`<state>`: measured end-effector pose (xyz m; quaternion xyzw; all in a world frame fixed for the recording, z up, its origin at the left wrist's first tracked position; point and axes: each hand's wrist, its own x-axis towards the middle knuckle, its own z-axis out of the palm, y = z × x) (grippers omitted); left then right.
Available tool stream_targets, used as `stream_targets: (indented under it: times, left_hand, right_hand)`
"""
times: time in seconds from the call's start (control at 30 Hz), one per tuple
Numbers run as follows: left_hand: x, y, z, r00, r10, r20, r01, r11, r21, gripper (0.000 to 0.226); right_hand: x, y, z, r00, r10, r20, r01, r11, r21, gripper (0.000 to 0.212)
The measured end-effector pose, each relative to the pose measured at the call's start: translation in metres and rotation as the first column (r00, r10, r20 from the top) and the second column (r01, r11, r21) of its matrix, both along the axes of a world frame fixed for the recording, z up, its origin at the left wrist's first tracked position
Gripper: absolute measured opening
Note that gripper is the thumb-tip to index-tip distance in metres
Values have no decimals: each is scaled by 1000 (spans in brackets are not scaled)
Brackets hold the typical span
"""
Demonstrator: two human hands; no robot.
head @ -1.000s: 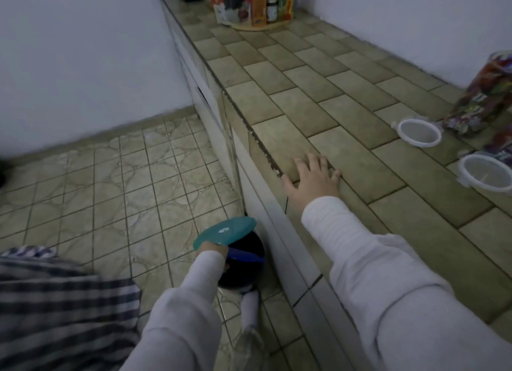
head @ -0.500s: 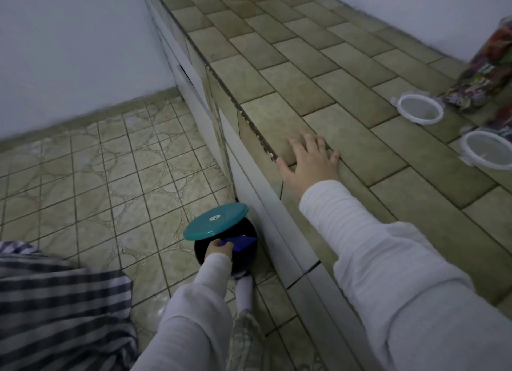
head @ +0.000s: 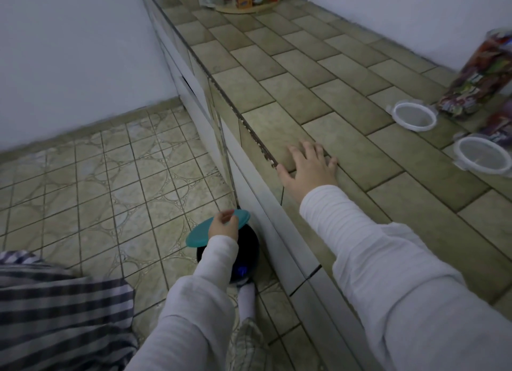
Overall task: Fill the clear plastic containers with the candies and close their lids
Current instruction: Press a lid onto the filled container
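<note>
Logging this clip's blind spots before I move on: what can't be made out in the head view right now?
- Black bin on the floor: its contents are hidden by the left hand, its sleeve and the teal lid.
- Candy bags: cut off by the right edge; print too blurred to read.
- Two clear containers: their lids aren't visible.
- Boxes on the far tray: cropped by the top edge.

A person's right hand (head: 309, 167) lay flat at the edge of a tiled counter (head: 291, 74) while the left hand (head: 224, 226) gripped the teal lid (head: 203, 233) over a dark bin (head: 250, 255) on the floor. Two clear lids (head: 414, 115) sat beside a candy jar (head: 483, 75).
</note>
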<state>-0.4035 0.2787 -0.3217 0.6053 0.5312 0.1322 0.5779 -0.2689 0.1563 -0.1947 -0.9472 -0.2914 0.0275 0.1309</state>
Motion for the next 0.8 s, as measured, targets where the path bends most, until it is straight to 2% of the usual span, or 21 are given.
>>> stream_targets:
  times: [0.13, 0.2, 0.33, 0.47, 0.53, 0.6, 0.73, 0.8]
  left_hand:
    - [16, -8, 57, 980, -120, 158, 90, 979, 185, 15]
    - [27, -17, 92, 951, -189, 243, 120, 954, 274, 17]
    - [54, -44, 154, 851, -336, 404, 200, 918, 343, 17]
    - [83, -99, 197, 706, -500, 502, 307, 854, 419, 15]
    - [96, -137, 215, 608, -582, 540, 380, 811, 446, 15]
    - [105, -178, 230, 473, -676, 565, 470, 736, 488, 17]
    - [110, -262, 245, 153, -817, 556, 636, 512, 577, 39]
    - [112, -298, 245, 40, -853, 521, 657, 415, 630, 51]
  right_hand:
    - [2, -4, 12, 994, 49, -98, -52, 998, -32, 59]
    - [2, -14, 26, 991, 65, -114, -61, 997, 44, 58]
    - [1, -52, 68, 999, 39, -15, -34, 971, 235, 53]
    - [-1, -119, 113, 993, -100, 65, 72, 938, 338, 49]
    - [-5, -158, 133, 971, -191, 142, 118, 905, 409, 44]
    - [-12, -197, 150, 936, -290, 201, 169, 868, 468, 39]
    - [-33, -277, 180, 851, -467, 239, 284, 794, 538, 39]
    - [-48, -316, 187, 802, -542, 252, 354, 770, 531, 36]
